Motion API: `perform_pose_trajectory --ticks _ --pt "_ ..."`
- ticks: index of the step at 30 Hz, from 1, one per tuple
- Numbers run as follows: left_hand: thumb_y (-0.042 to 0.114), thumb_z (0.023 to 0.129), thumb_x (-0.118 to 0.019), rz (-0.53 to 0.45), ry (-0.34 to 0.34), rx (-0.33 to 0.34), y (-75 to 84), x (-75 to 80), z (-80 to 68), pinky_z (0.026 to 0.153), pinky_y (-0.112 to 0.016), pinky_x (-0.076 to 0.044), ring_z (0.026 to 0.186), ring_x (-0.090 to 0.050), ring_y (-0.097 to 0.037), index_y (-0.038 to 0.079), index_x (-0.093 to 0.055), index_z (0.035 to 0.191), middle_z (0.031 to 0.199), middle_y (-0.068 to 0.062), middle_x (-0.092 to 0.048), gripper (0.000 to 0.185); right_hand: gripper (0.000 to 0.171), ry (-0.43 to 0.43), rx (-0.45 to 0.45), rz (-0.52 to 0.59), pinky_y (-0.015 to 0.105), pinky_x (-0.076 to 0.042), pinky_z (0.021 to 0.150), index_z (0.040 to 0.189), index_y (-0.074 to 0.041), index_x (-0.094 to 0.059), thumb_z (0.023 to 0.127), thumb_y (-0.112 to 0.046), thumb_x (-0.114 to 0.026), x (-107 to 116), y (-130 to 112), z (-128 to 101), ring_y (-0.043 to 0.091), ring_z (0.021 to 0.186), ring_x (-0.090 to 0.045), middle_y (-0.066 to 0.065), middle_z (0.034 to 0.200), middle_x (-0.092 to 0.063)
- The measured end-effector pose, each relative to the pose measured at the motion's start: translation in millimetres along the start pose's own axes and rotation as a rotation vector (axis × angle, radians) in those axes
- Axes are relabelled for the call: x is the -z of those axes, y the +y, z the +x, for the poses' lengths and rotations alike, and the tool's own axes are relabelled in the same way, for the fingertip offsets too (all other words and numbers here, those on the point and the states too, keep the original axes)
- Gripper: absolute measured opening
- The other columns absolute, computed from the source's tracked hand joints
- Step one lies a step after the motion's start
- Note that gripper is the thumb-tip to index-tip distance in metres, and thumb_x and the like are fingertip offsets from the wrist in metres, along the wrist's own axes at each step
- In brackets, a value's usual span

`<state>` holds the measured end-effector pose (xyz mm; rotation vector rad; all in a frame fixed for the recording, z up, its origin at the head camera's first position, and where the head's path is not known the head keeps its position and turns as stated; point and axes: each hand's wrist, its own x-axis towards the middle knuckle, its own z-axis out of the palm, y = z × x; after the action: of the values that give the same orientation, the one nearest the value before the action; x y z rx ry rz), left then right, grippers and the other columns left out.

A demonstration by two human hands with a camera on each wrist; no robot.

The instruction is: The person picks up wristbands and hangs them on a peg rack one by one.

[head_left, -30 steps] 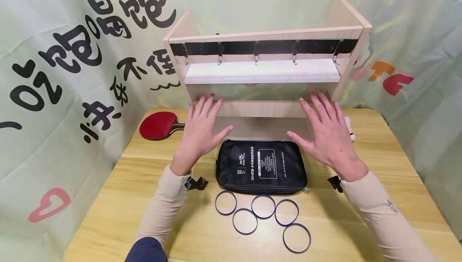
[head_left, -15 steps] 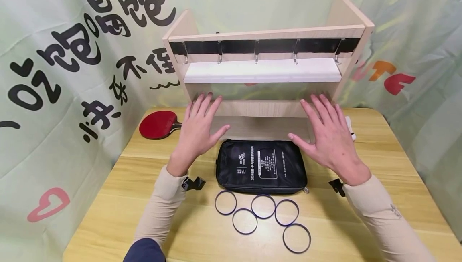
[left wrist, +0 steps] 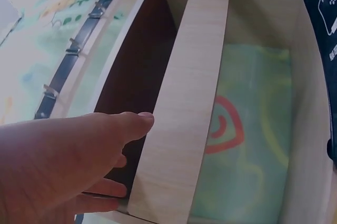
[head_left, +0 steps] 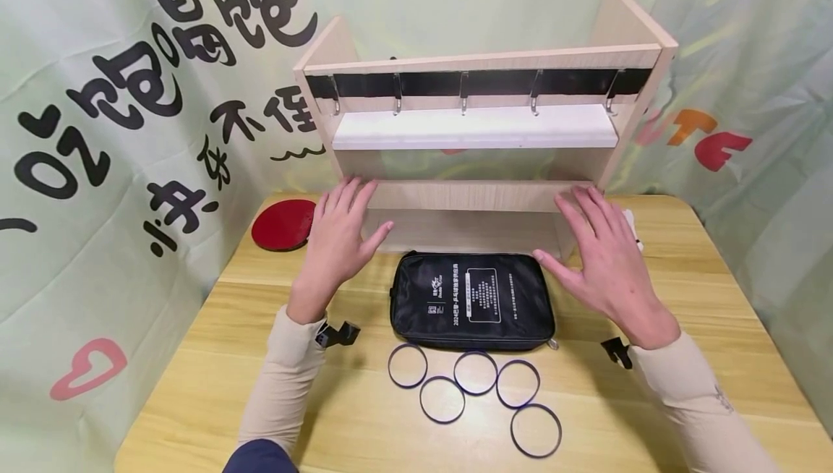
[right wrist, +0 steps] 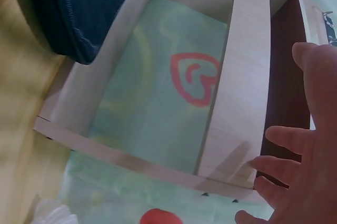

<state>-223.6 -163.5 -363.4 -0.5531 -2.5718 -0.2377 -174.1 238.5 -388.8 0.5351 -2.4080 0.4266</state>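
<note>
From my remote seat I see a black zipped pouch (head_left: 471,300) lying flat on the wooden worktop (head_left: 683,299), and just in front of it five thin dark rings (head_left: 474,392) (the two middle ones seem to touch its near edge). A red table-tennis paddle (head_left: 283,224) lies at the worktop's back left corner, and a small white object (head_left: 633,228), too hidden to identify, sits at the back right. A pale green cloth backdrop (head_left: 130,133) with black characters and pink hearts hangs behind everything.

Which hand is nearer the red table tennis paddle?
Left. The left hand is just right of the red table tennis paddle; the right hand is across the table.
</note>
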Motion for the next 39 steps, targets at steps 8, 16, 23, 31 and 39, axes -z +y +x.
perform_pose_trajectory --ticks 8,16,23,31,39 --pt "0.042 0.096 -0.066 -0.068 0.063 -0.002 -9.7 -6.5 -7.4 0.110 -0.058 -0.045 0.138 -0.050 -0.036 0.009 -0.054 0.143 0.147 -0.017 -0.055 0.058 0.083 0.008 -0.032 0.034 0.058 -0.024 0.127 0.151 -0.007 -0.048 0.088 -0.059 -0.062 -5.5 6.0 -17.2 0.043 0.151 -0.034 0.026 0.155 -0.046" --pt "0.039 0.095 -0.067 -0.041 0.083 0.109 -22.3 -13.3 -15.2 0.099 -0.058 -0.053 0.123 -0.060 -0.040 0.003 -0.059 0.130 0.132 -0.019 -0.064 0.050 0.075 -0.066 -0.039 0.074 0.050 -0.025 0.128 0.147 -0.006 -0.052 0.084 -0.039 -0.076 -13.8 2.4 -38.0 0.044 0.148 -0.038 0.023 0.154 -0.048" --pt "0.037 0.096 -0.068 -0.045 0.091 0.231 -35.2 -25.3 -16.9 0.091 -0.056 -0.054 0.113 -0.062 -0.040 0.002 -0.059 0.123 0.118 -0.019 -0.067 0.046 0.069 -0.139 -0.083 0.166 0.053 -0.032 0.123 0.150 -0.010 -0.051 0.088 -0.028 -0.077 -22.8 -4.7 -53.2 0.043 0.142 -0.045 0.019 0.152 -0.053" --pt "0.036 0.098 -0.063 -0.143 0.146 0.319 -40.9 -47.7 -18.0 0.075 -0.053 -0.054 0.093 -0.063 -0.039 0.002 -0.050 0.133 0.120 -0.020 -0.066 0.051 0.055 -0.211 -0.093 0.205 0.059 -0.041 0.112 0.144 -0.013 -0.058 0.092 -0.024 -0.075 -29.2 -12.7 -66.1 0.037 0.138 -0.051 0.014 0.144 -0.060" --pt "0.031 0.102 -0.054 -0.281 0.186 0.332 -40.7 -62.7 -15.1 0.072 -0.052 -0.055 0.095 -0.065 -0.038 0.008 -0.029 0.156 0.121 -0.021 -0.066 0.064 0.033 -0.188 -0.105 0.161 0.052 -0.056 0.093 0.122 -0.016 -0.073 0.090 -0.023 -0.077 -29.6 -15.6 -69.4 0.031 0.114 -0.069 0.008 0.119 -0.076"
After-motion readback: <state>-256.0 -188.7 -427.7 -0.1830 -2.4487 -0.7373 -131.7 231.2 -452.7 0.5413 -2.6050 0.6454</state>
